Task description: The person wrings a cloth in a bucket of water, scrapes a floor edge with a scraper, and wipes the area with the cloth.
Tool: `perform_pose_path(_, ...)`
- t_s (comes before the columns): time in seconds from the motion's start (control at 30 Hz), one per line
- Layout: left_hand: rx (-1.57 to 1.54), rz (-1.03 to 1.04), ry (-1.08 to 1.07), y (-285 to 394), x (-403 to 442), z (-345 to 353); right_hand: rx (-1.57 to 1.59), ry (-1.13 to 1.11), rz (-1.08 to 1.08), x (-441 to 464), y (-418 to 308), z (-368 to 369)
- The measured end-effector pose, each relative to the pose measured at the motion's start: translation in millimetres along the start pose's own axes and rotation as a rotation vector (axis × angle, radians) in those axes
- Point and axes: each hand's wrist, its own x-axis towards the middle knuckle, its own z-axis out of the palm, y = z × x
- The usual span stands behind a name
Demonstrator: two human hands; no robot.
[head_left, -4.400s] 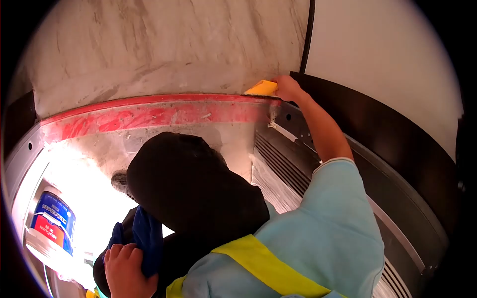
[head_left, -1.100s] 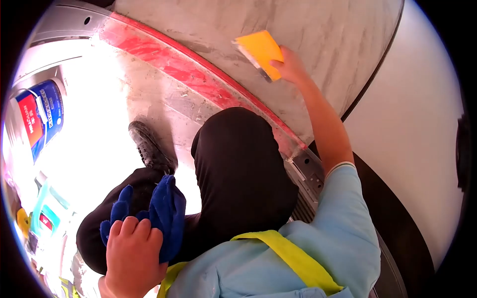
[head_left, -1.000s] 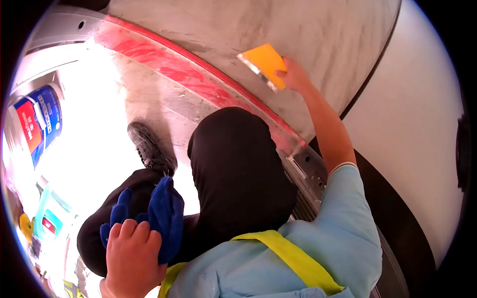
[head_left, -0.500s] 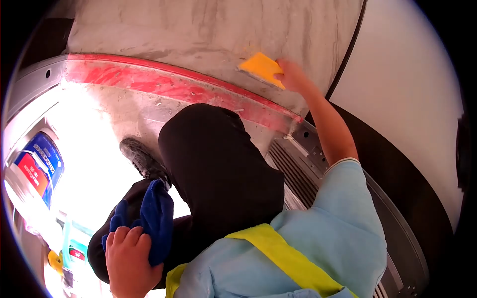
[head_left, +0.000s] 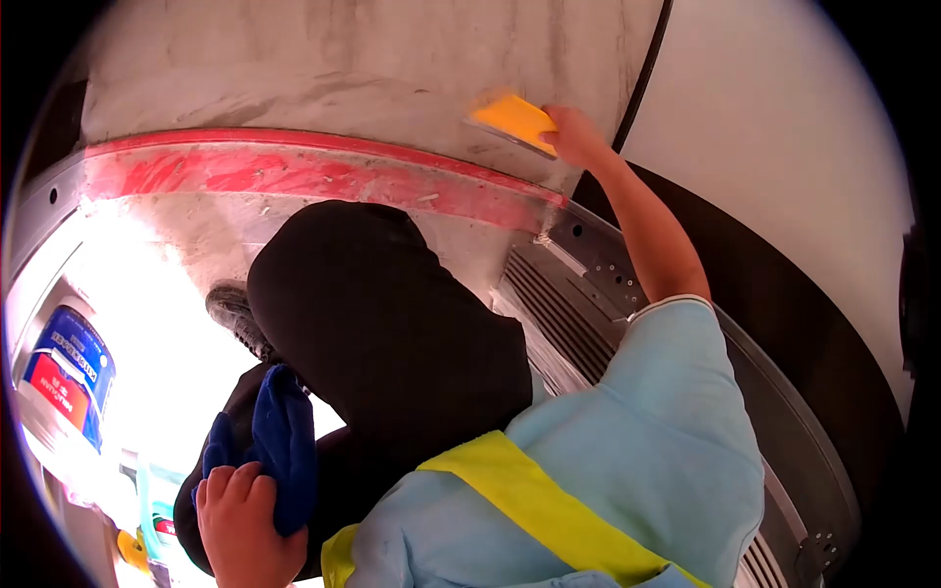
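Note:
At the upper right my right hand [head_left: 576, 137] is closed on one end of a flat orange-yellow scraper [head_left: 515, 120] with a greyish edge. Its blade lies against the streaked grey-beige surface [head_left: 323, 59], just beyond the red strip; firm contact is hard to tell. Low on the left, my left hand [head_left: 245, 524] grips a blue cloth [head_left: 284, 441] bunched over my black-trousered leg. My palm and part of the cloth are hidden from view.
A red-smeared strip [head_left: 294, 176] curves across in front. A grey metal ribbed sill [head_left: 559, 309] runs along the right, beside a white panel [head_left: 774, 147]. On the left, in glare, stand a blue-and-red labelled bucket [head_left: 74, 358] and a green-tinted container [head_left: 162, 500].
My view has shifted, so the surroundings sit further left. The right hand keeps the scraper near the same part of the surface, moved slightly. The left hand still holds the cloth.

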Motion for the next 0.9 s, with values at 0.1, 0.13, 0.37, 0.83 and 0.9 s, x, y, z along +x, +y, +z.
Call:
perform_pose_path(0.1, 0.008, -0.013, -0.008, 0.1, -0.6, 1.6, -0.261, -0.096, -0.086, -6.1, 54.1, 19.8)
perform_pose_path(0.13, 0.003, -0.020, -0.013, 1.3, 0.0, 1.1, -0.269, -0.122, -0.043, -13.2, 60.7, 24.5)
perform_pose_path(0.37, 0.051, 0.015, -0.027, 4.0, 3.7, -0.5, -0.078, -0.194, 0.073, -38.6, 80.9, 34.2)
perform_pose_path(0.83, 0.049, 0.008, -0.011, 13.1, 15.4, -10.1, -0.102, -0.221, 0.111, -30.5, 80.1, 45.0)
perform_pose_path(0.9, 0.038, 0.003, -0.005, 12.9, 17.7, -8.5, 0.061, -0.274, 0.079, -33.4, 77.5, 31.6)
